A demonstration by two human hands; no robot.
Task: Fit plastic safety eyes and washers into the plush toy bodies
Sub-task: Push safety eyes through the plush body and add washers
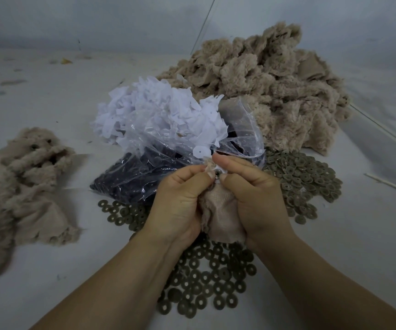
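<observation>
A beige plush body (220, 213) is gripped between the left hand (178, 201) and right hand (259, 198), fingers curled round it. At the fingertips, a washer (216, 173) is being pressed; tilted, it could jam or slip off.

plush pile (270, 84) behind bag (168, 148) | washers (206, 277) in front

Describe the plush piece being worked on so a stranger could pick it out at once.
Start at the big tan plush heap at the far right, then come toward the viewer past the clear plastic bag. The plush piece is the only one off the table, gripped between left hand and right hand.
</observation>
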